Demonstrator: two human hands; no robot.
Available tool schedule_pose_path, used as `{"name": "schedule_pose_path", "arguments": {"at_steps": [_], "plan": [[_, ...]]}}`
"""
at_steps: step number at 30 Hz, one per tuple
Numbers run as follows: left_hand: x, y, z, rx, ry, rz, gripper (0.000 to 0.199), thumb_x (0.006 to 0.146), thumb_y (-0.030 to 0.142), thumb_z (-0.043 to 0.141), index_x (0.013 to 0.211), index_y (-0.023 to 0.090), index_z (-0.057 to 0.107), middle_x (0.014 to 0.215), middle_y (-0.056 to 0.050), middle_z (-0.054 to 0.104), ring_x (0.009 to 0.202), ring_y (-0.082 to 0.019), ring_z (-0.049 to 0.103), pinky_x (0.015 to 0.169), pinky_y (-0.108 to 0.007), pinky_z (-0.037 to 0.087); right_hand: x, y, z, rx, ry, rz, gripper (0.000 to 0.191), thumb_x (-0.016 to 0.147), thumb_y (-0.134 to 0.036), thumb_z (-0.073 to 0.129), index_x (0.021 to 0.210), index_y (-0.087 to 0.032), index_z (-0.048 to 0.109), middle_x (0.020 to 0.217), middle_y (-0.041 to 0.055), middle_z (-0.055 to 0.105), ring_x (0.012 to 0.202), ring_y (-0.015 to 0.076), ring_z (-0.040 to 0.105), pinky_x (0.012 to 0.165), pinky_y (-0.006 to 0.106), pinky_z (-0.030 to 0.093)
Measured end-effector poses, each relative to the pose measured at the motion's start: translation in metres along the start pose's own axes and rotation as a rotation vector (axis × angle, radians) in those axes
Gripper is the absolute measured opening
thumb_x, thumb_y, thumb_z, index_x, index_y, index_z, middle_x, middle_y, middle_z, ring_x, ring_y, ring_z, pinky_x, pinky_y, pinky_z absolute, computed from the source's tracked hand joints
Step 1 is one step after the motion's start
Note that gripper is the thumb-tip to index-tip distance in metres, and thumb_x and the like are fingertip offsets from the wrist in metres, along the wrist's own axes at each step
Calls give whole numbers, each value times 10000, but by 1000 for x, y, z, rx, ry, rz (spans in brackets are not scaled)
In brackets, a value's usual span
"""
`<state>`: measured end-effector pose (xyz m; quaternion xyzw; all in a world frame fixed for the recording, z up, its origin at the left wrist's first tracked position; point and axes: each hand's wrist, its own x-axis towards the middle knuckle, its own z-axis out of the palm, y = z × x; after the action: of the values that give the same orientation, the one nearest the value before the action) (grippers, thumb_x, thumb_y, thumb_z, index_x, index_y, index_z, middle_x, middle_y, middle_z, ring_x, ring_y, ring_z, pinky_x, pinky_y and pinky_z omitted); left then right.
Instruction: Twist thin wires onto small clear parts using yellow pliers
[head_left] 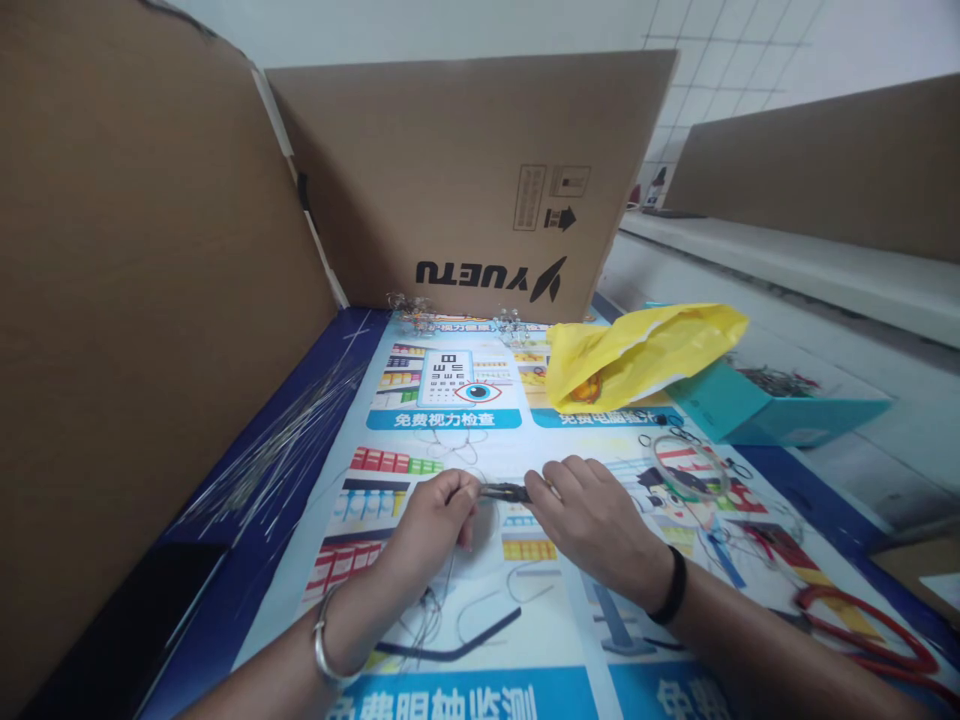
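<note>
My right hand (596,520) is wrapped round a pair of pliers (508,492), whose jaws point left toward my other hand. My left hand (435,520) pinches a thin wire right at the jaw tips; the piece between its fingers is mostly hidden. Below the left hand, a tangle of thin wires (424,625) lies on the printed poster sheet (544,640). A dark curved strip (457,650) rests beside that tangle. Just beyond my hands is a loose wire shape (450,440).
Straight wires (277,440) lie at left near a dark flat device (165,620). Cardboard panels (465,180) stand behind and left. At right are a yellow bag (637,350), a teal box (750,410), a clear wire coil (724,485) and a red coil (892,660).
</note>
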<state>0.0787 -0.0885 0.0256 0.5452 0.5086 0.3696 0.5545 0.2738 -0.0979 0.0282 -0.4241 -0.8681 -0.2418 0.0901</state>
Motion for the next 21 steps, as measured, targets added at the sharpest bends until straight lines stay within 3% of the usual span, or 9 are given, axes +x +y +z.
{"name": "schedule_pose_path", "arguments": {"at_steps": [4,11,21], "plan": [[0,-2,-1,12,-23,16,245,808,294,462,588,191,432,411,58,435,399,-88,378,465,-200,313,0,0,2,1,5,-6,184,860,-166,451,1006,-151,562,773,55,534,730,193,430,643,334,275],[4,-7,-2,-20,-66,18,211,794,269,451,600,191,423,413,74,404,374,-79,376,441,-200,314,3,1,2,67,31,10,183,860,-323,494,922,-167,567,769,55,536,742,195,427,650,319,264],[4,-8,-3,33,-75,-3,221,799,285,446,601,187,433,382,72,409,360,-81,381,430,-201,330,1,4,-2,-11,-11,-36,130,838,-176,494,957,-175,547,769,42,525,720,186,410,638,320,242]]}}
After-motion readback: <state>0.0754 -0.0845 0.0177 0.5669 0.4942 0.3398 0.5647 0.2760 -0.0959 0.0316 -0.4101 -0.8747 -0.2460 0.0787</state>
